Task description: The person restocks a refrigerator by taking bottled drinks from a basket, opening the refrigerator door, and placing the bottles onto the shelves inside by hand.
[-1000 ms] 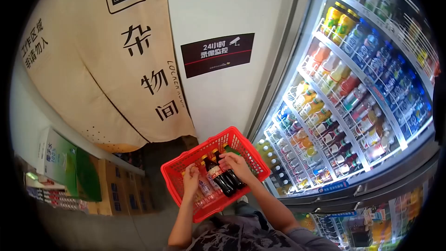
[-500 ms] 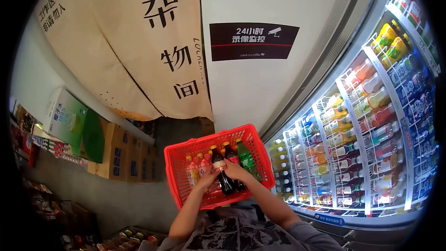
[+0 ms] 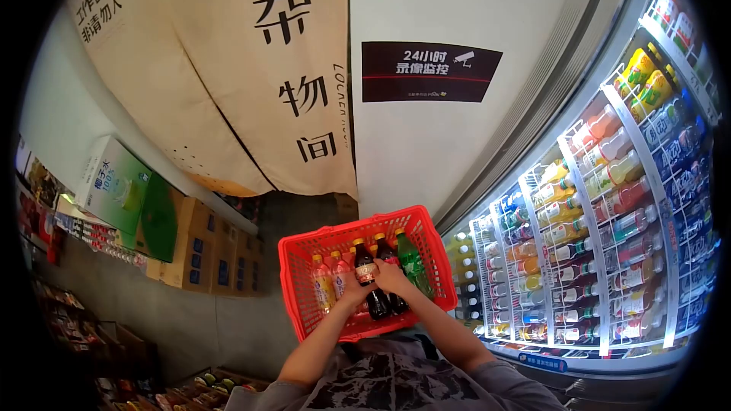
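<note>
Red basket (image 3: pixel 289 289): left, pale bottles (image 3: pixel 323 289); left hand (image 3: pixel 355 291), half-curled, against a dark soda bottle (image 3: pixel 365 271) lying far-to-near, cap far; right hand (image 3: pixel 391 279), half-curled, at its right; neither grip confirmable; rightmost, green bottle (image 3: pixel 412 262).

Basket (image 3: pixel 291 283): red, perforated lattice walls. Two bottles inside: dark brown, yellow caps. Right bottle (image 3: pixel 412 262): green. Curtain (image 3: pixel 221 68): beige, black lettering. Wall sign (image 3: pixel 432 71): black, white text, thin red line. Shirt (image 3: pixel 388 380): grey, black print.
</note>
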`<state>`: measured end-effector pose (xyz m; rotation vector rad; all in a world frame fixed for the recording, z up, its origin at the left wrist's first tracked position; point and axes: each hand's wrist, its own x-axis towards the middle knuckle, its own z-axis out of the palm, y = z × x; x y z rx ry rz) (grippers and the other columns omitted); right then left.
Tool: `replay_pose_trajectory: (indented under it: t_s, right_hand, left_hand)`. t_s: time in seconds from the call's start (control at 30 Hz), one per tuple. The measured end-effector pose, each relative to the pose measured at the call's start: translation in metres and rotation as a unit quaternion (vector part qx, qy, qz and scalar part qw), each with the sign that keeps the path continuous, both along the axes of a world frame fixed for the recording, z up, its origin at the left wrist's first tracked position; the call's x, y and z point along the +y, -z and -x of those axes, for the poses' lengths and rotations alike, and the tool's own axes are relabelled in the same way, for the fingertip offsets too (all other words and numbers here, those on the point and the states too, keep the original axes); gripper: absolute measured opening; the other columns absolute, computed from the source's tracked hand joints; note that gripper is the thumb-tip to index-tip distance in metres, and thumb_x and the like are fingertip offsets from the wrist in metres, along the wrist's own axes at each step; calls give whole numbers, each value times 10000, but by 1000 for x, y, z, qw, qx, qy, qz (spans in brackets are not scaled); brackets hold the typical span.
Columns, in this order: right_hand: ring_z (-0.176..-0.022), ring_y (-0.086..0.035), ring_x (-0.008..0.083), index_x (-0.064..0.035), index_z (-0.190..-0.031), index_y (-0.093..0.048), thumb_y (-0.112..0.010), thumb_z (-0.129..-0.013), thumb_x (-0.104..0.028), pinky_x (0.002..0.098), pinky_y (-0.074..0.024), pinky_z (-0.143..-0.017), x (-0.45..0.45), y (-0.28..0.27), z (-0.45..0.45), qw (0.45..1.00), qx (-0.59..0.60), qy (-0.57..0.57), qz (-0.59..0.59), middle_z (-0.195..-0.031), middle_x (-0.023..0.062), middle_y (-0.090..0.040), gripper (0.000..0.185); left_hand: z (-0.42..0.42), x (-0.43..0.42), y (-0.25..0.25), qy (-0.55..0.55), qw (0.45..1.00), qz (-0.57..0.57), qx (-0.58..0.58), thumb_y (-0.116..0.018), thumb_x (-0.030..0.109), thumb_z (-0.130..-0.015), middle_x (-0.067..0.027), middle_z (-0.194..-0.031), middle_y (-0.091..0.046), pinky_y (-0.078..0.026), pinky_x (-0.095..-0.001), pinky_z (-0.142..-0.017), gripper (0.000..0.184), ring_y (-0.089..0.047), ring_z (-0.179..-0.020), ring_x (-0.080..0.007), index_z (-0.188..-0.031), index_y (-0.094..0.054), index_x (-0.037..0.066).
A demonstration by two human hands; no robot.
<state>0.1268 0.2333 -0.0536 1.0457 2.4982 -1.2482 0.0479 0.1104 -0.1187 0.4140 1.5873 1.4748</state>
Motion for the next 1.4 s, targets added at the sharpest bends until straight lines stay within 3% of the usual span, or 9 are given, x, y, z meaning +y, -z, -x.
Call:
replay_pose_trajectory:
  t_s: [0.1,0.23,0.4,0.53,0.6,0.8,1.13,1.2,1.4]
  right_hand:
    - [-734,-699,374,-45,-1352,-507,-495,-913,-221,461,-563,-757,-2,-15,-1,997,-9,38,64,-988,270,-674,473]
    - [-606,-689,339,-74,-1337,-534,-503,-942,-290,440,-574,-705,-2,23,-9,995,94,7,-33,-937,224,-698,451]
    - [-1087,-613,412,-66,-1376,-466,-609,-885,-496,459,-501,-904,-13,13,-16,996,77,43,14,-1183,257,-627,668]
    - [-1050,-648,324,-41,-1348,-482,-612,-900,-502,409,-514,-870,-17,12,-10,978,110,61,164,-1157,197,-653,656]
    - [-1056,-582,141,-56,-1366,-460,-574,-979,-368,300,-492,-857,-18,-2,-13,942,130,74,301,-1187,69,-622,510]
    - [-1008,-607,124,-28,-1325,-503,-629,-949,-373,281,-499,-828,-37,-17,-11,898,310,85,300,-1125,85,-652,526]
    - [-892,-604,96,-10,-1336,-501,-666,-936,-216,242,-494,-721,-81,-80,-15,870,363,257,214,-1034,64,-671,478]
    - [-972,-615,98,-7,-1335,-512,-682,-925,-168,236,-502,-817,-80,-86,-24,851,313,303,293,-1107,51,-663,472]
    - [-993,-623,116,-31,-1450,-404,-673,-926,-132,257,-506,-845,-104,-121,-46,773,398,385,310,-1151,94,-664,597]
  left_hand:
    - [5,0,4,25,999,36,-32,-820,98,-749,-95,-1213,-588,-474,-355,-963,690,-577,-1127,-215,-1321,-438,50]
    - [10,-4,-19,22,996,81,-13,-823,83,-711,-109,-1137,-627,-530,-348,-853,655,-632,-1013,-221,-1262,-474,25]
    - [23,-15,-35,67,993,68,-76,-762,108,-783,-109,-1186,-625,-513,-327,-872,627,-610,-1067,-205,-1333,-473,27]
    - [22,-22,-47,50,996,48,-61,-758,105,-791,-101,-1159,-635,-514,-326,-859,576,-622,-1039,-200,-1304,-506,34]
    - [26,-26,-50,70,995,52,38,-751,93,-797,-90,-1118,-647,-520,-310,-824,564,-632,-1009,-188,-1304,-509,44]
    - [25,-39,-113,48,998,-33,37,-791,137,-776,-71,-1072,-651,-515,-273,-768,638,-626,-934,-143,-1333,-495,43]
    - [31,-57,-138,92,995,-39,16,-823,229,-766,-103,-1092,-625,-505,-266,-797,732,-607,-987,-147,-1371,-485,-6]
    - [37,-55,-122,98,979,-63,165,-809,212,-792,-104,-1091,-627,-509,-277,-819,689,-607,-1002,-144,-1366,-499,-10]
    - [30,-48,-160,236,962,-137,2,-729,91,-862,-113,-1244,-583,-478,-287,-938,708,-585,-1094,-142,-1459,-363,-14]
